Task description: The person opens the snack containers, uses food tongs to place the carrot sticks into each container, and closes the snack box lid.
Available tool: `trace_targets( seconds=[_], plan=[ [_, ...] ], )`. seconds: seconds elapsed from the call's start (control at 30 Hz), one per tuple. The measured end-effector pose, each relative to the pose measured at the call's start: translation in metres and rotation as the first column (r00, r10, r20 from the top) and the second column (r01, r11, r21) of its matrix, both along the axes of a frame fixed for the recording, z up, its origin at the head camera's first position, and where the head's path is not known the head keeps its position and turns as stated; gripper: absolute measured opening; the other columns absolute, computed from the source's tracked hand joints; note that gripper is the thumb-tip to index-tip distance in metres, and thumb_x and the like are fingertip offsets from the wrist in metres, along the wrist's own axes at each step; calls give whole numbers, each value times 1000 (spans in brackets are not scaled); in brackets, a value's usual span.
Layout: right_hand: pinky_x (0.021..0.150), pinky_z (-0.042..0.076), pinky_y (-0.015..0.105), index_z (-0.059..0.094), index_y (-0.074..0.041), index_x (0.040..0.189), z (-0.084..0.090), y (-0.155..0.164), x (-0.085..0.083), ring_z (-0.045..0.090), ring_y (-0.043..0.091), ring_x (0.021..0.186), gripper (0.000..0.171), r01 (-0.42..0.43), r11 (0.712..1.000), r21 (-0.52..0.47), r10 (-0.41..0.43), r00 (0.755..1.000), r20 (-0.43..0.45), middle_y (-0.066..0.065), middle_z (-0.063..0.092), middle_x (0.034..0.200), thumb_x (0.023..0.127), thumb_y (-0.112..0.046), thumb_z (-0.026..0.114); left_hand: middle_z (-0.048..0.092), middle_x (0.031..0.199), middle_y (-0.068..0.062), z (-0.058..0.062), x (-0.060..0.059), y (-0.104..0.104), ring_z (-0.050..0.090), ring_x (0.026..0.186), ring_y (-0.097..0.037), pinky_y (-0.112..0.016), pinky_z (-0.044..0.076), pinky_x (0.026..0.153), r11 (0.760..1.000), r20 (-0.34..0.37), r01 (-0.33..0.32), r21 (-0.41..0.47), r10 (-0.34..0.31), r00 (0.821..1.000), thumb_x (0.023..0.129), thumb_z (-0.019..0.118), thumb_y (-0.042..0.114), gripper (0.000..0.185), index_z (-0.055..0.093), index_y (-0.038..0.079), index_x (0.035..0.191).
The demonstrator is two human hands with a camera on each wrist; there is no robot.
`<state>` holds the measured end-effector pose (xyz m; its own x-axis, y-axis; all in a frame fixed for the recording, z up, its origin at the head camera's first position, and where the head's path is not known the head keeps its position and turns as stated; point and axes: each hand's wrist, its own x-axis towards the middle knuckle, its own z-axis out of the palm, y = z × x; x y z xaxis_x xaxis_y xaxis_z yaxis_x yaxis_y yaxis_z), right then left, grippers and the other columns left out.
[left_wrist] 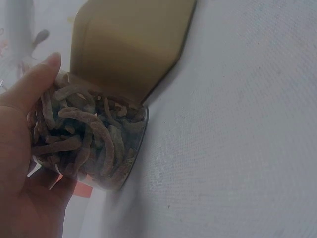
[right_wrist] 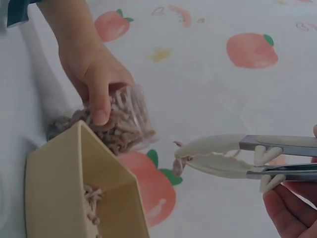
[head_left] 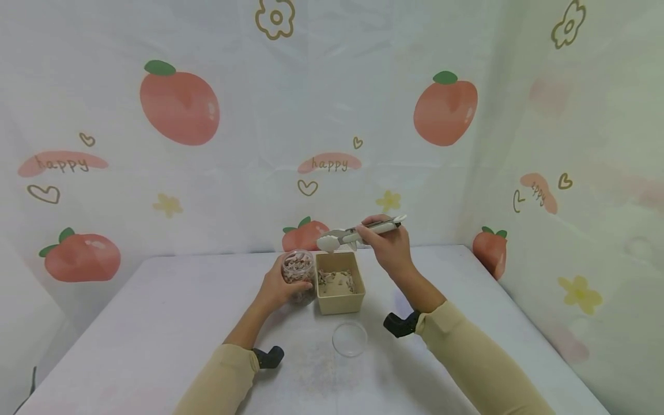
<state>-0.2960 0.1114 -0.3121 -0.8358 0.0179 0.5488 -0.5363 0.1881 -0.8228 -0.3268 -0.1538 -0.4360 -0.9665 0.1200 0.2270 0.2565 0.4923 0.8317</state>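
My left hand (head_left: 276, 286) grips a clear jar (head_left: 298, 268) full of brown curled sticks, tilted against the left wall of a beige square box (head_left: 339, 300). In the left wrist view the jar (left_wrist: 94, 144) lies in my palm, thumb (left_wrist: 37, 82) along its side, the box (left_wrist: 129, 44) right behind it. My right hand (head_left: 389, 245) holds white tongs (head_left: 358, 232) above the box's far edge. The tong tips (right_wrist: 198, 156) are closed on a small brown piece (right_wrist: 179, 163). The box (right_wrist: 74, 193) holds some of the same pieces.
A clear round lid (head_left: 350, 338) lies on the white table (head_left: 155, 323) in front of the box. Fabric with a peach print (head_left: 178, 106) hangs behind and to the right of the table. Black wrist mounts (head_left: 400, 324) sit on both forearms.
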Motion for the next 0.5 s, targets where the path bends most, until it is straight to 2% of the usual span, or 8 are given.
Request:
trace_targets(
  seconds=[0.13, 0.2, 0.3, 0.5],
  plan=[
    [67, 56, 28, 67, 2, 97, 3, -9, -4, 67, 22, 72, 17, -30, 1000, 6, 30, 998, -53, 11, 70, 84, 87, -11, 73, 50, 136, -12, 0, -1, -1, 48, 123, -30, -51, 40, 98, 1000, -11, 11, 13, -11, 1000, 71, 87, 38, 100, 30, 15, 149],
    [67, 56, 30, 67, 1, 96, 5, -14, -4, 67, 20, 72, 16, -54, 998, 15, 55, 996, -72, 11, 70, 84, 87, -11, 73, 51, 135, -9, 0, -1, -1, 49, 122, -28, -50, 41, 97, 999, -19, 19, 26, -19, 1000, 69, 88, 40, 101, 31, 16, 149],
    [67, 56, 31, 67, 0, 96, 6, -22, -3, 68, 23, 74, 15, -80, 996, 26, 82, 994, -76, 11, 71, 84, 87, -10, 72, 50, 136, -6, -1, -2, -2, 49, 122, -26, -48, 41, 98, 999, -13, 26, 42, -25, 1000, 68, 88, 41, 102, 31, 17, 149],
    [69, 57, 34, 67, 0, 96, 2, -34, -2, 68, 35, 79, 17, -102, 994, 39, 103, 994, -31, 11, 71, 85, 87, -12, 73, 47, 139, -15, -1, -1, -1, 45, 127, -33, -52, 37, 102, 1000, 18, 11, 11, -11, 1000, 71, 86, 40, 103, 26, 15, 151]
  ],
)
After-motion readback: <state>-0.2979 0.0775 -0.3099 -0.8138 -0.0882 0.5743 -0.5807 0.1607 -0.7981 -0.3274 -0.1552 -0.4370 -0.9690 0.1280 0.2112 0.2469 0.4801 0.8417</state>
